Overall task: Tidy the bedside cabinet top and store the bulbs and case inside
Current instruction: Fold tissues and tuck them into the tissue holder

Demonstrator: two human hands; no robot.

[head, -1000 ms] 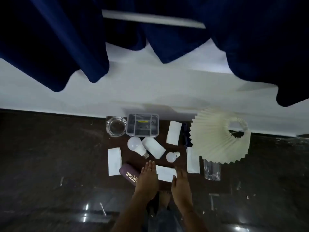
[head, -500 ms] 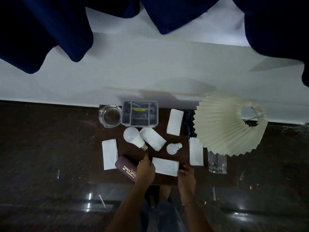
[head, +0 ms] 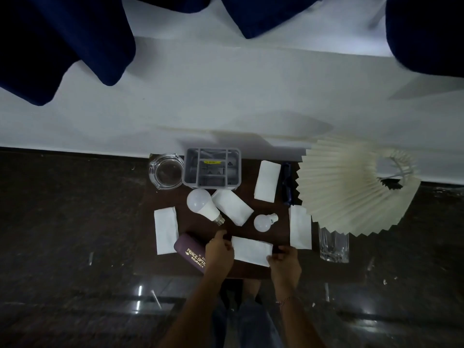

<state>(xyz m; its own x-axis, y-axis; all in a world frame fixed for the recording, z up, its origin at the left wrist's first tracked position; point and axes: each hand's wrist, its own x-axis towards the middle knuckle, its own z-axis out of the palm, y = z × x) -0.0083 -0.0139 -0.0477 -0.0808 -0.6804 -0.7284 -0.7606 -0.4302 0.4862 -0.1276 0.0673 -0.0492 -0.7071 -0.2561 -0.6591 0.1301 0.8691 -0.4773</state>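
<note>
Both hands pinching ends of flat white folded tissue [head: 251,250]: left hand [head: 219,252] at its left end, right hand [head: 285,258] at right. Long axis left-right. Maroon hard spectacle case [head: 190,251] touching left hand; two white bulbs [head: 204,206] beyond tissue, nearer left hand.

A pleated cream lampshade [head: 351,192] lies tipped on its side at the right, its lower edge overlapping a clear ribbed drinking glass [head: 334,247]. At the back, beside the white wall [head: 226,101], a round glass ashtray [head: 166,171] sits just left of a grey plastic organiser tray [head: 212,172] with several compartments. Dark blue curtains [head: 62,41] hang across the top. The floor [head: 62,234] is dark and glossy, with small white flecks scattered over it.
</note>
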